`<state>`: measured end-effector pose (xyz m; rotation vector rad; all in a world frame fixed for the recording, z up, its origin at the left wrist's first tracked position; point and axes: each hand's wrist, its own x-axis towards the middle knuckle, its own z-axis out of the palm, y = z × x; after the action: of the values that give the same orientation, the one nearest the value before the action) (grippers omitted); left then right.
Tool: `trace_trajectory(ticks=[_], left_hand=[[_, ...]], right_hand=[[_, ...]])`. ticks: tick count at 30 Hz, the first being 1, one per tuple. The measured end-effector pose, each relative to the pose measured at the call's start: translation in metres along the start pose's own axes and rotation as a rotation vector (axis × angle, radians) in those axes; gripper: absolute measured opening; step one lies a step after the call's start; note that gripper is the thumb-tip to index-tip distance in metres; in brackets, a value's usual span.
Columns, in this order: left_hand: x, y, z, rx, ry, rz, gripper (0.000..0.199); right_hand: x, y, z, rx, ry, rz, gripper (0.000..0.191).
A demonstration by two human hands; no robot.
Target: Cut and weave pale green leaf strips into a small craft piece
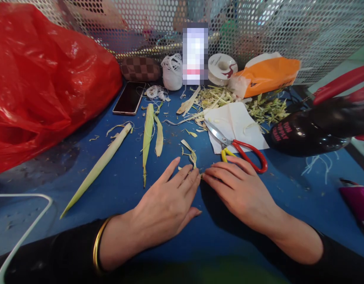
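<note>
My left hand (167,199) is palm down with its fingers spread, beside a knotted pale leaf strip (193,157) on the blue table. Opposite, my right hand (243,193) has its fingers stretched out and close together, its thumb hidden, their tips near small leaf scraps between the hands. Beyond the right fingers lie red-handled scissors (250,154), partly on white paper (243,126), with a yellow object (226,153) beside them. A long pale green husk (99,169), a shorter leaf (148,132) and a curled piece (159,138) lie to the left.
A red plastic bag (48,79) fills the left. Behind are a dark phone (129,98), white yarn (172,73), a lit screen (195,53), a spool (217,75), plant trimmings (211,98) and an orange packet (267,75). A black bottle (312,130) is right; a white cord (28,232) is left.
</note>
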<state>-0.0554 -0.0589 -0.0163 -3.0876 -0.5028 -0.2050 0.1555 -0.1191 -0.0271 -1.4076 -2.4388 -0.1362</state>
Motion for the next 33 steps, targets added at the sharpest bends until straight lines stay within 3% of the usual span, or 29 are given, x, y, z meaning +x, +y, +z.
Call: trace_trajectory(ticks=[13, 17, 21, 26, 29, 33], left_hand=[[-0.001, -0.001, -0.002, -0.037, -0.021, -0.044, 0.059], [-0.001, -0.004, -0.001, -0.097, 0.006, -0.053, 0.059], [-0.001, -0.012, -0.001, -0.24, 0.112, -0.073, 0.058], [0.001, -0.022, 0.0, -0.345, 0.354, -0.252, 0.028], [0.001, -0.024, 0.002, -0.348, 0.38, -0.291, 0.024], [0.001, -0.022, 0.005, -0.312, 0.347, -0.229, 0.023]], right_hand=[[0.0, -0.002, 0.002, 0.022, -0.042, -0.042, 0.027], [0.002, 0.002, 0.0, 0.107, -0.025, 0.006, 0.024], [0.003, 0.007, -0.008, 0.193, 0.145, 0.098, 0.021], [0.001, 0.01, -0.012, 0.135, 0.341, 0.205, 0.02], [0.0, 0.011, -0.011, 0.137, 0.319, 0.217, 0.019], [0.003, 0.006, -0.011, 0.152, 0.141, 0.103, 0.023]])
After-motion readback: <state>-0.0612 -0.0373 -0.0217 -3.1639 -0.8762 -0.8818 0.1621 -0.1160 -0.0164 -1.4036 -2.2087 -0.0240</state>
